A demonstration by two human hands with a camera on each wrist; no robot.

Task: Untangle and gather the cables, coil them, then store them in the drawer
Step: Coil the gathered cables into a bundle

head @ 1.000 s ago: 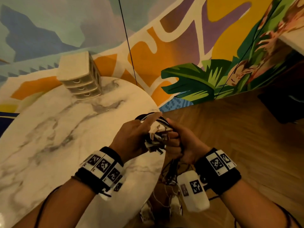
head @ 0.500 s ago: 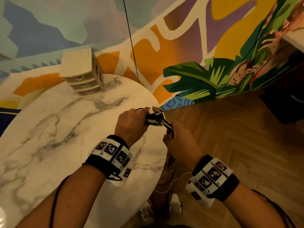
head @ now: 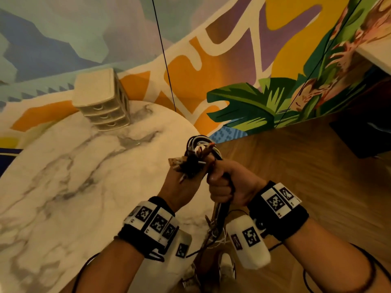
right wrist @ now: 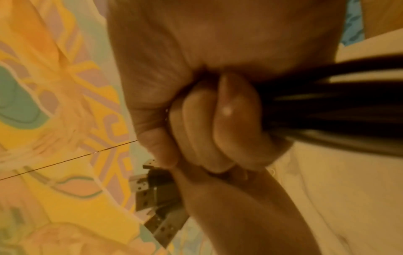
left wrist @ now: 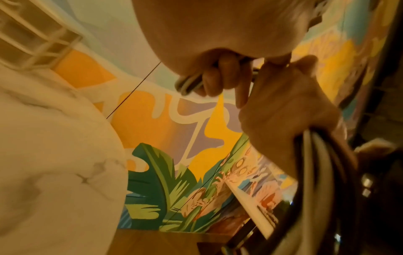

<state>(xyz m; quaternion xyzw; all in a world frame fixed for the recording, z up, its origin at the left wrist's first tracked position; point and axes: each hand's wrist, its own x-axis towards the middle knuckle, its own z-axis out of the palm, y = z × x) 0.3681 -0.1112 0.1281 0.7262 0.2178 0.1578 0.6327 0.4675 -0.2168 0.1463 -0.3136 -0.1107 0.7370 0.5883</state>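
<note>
Head view showing the cables at centre frame, bunched into a mixed black-and-white bundle and being held in the air just past the right edge of the marble tabletop. Looping over at the top, with plug ends sticking out leftward and loose tails hanging down toward the wooden floor between the wrists. Looking soft and light, bending easily and likely springing back out of any loop if released; hard connectors probably snagging on one another. Best taking hold around the gathered middle, where all strands lie together, rather than by a single plug or tail.

Right hand closing in a fist around the bundle below the loop, fingers wrapping tightly over dark strands in the right wrist view, metal plug tips poking out beneath. Left hand touching the right one, gripping the upper part of the bundle near the plugs; left wrist view showing curled fingers pinching grey strands, with more cable trailing at lower right.

Small drawer unit standing at the far edge of the tabletop, upper left of frame, well apart from both hands, all drawers appearing closed. Painted wall filling the background.
</note>
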